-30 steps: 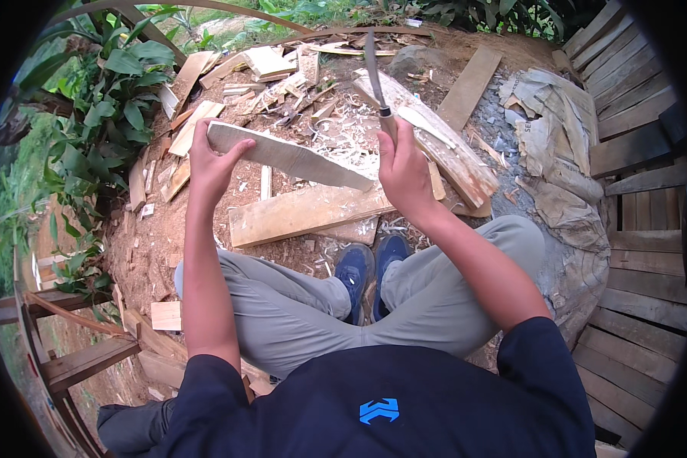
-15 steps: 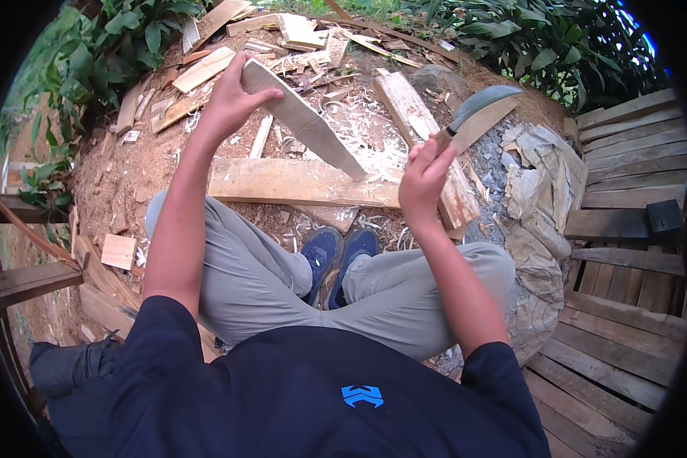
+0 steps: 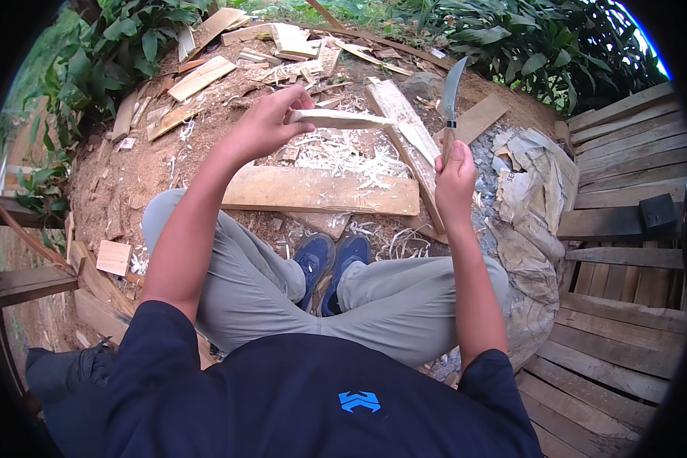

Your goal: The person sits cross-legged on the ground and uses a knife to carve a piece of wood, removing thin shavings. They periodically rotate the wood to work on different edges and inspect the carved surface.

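The left hand (image 3: 263,126) grips one end of a pale, tapered piece of carved wood (image 3: 343,119), holding it roughly level in the air above the plank (image 3: 320,191) that lies across the ground in front of the crossed legs. The right hand (image 3: 454,172) is clenched around the handle of a curved-blade knife (image 3: 450,95), blade pointing up and away from the body, tip clear of the workpiece. Knife and wood are apart; no cut is engaged.

Wood shavings (image 3: 351,156) cover the soil between the plank and a second, narrower board (image 3: 404,126) running away from the feet. The blue shoes (image 3: 332,263) sit just below the plank. Offcuts (image 3: 202,76) lie scattered toward the foliage.

Hazards, as judged from this position:
- The workpiece is held at one end only and is unsupported; a stroke could lever it out of the fingers.
- The left fingers wrap the wood close to the likely cutting zone; a slipping blade could reach them.
- A stroke directed toward the body would endanger the knees and feet below.
- Loose shavings offer poor footing for any piece rested on them.
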A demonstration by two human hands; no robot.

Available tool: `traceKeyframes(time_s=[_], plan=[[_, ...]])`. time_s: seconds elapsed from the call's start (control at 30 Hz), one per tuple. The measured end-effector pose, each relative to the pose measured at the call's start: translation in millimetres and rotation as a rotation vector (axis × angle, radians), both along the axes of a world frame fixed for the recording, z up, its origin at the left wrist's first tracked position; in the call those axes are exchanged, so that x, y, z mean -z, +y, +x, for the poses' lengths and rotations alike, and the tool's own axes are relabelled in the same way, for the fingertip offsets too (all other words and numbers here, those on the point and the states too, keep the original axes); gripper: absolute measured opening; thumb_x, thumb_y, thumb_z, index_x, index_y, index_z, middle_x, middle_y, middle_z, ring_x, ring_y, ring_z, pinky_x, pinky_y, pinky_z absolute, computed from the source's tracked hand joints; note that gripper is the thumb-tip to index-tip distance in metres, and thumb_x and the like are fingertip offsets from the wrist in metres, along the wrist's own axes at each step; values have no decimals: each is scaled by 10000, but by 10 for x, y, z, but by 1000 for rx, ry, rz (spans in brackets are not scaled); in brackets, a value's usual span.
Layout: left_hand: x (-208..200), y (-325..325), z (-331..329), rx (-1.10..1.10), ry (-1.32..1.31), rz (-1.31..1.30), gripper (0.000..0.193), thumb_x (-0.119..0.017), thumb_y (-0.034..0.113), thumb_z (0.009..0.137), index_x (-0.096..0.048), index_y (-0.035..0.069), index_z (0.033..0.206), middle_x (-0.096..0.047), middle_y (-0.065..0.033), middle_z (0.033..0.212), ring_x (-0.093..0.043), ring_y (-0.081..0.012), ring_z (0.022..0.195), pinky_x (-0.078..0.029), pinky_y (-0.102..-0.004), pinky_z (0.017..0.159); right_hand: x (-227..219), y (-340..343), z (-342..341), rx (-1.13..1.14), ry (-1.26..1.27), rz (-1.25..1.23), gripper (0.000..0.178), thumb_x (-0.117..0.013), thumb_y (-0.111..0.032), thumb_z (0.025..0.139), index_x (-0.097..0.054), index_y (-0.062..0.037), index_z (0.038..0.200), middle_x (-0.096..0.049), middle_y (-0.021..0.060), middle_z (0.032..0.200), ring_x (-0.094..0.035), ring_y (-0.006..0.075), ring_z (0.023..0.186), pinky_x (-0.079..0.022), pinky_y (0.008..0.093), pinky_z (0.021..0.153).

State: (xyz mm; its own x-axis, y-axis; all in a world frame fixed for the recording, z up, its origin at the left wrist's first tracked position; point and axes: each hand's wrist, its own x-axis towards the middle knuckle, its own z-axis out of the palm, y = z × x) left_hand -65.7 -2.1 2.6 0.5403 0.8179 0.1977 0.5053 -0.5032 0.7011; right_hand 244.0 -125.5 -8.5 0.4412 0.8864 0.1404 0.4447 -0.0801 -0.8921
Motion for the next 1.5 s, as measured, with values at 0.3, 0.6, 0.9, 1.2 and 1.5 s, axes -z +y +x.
traceKeyframes(time_s=[0.3,0.6,0.9,1.2,1.5], plan=[[107,55,100,-62,40,-129,301,-803,224,816,-679,58,1034,-697,-38,888,-623,-159,803,-493,-319,737,662,48,248,116,181,-257,437,-356,-352,1074,-612,-5,1001,-548,35,669,-512,132,593,-412,327,583],[278,133,199,-228,-94,-234,290,-780,238,859,-707,72,1085,-710,-37,937,-633,-95,824,-498,-264,732,793,47,77,22,211,-210,399,-443,-323,1039,-626,14,926,-520,38,607,-510,129,559,-410,337,557],[656,166,156,-232,-169,-262,245,-787,142,854,-702,53,1066,-718,-52,973,-667,-132,906,-530,-293,825,847,57,103,44,146,-306,409,-541,-342,992,-635,47,904,-601,109,658,-579,184,633,-449,369,630],[322,228,69,-335,-396,-114,309,-820,188,845,-704,12,1070,-718,-44,956,-649,-94,860,-493,-244,774,805,95,128,82,46,-275,437,-553,-380,966,-657,44,961,-660,206,763,-644,310,734,-479,421,716],[272,337,-146,-341,-556,-12,347,-786,193,880,-644,-4,1128,-679,-81,1048,-660,-136,912,-561,-295,810,734,20,-25,-64,-41,-453,459,-491,-392,983,-633,42,933,-680,235,859,-661,366,826,-488,453,786]])
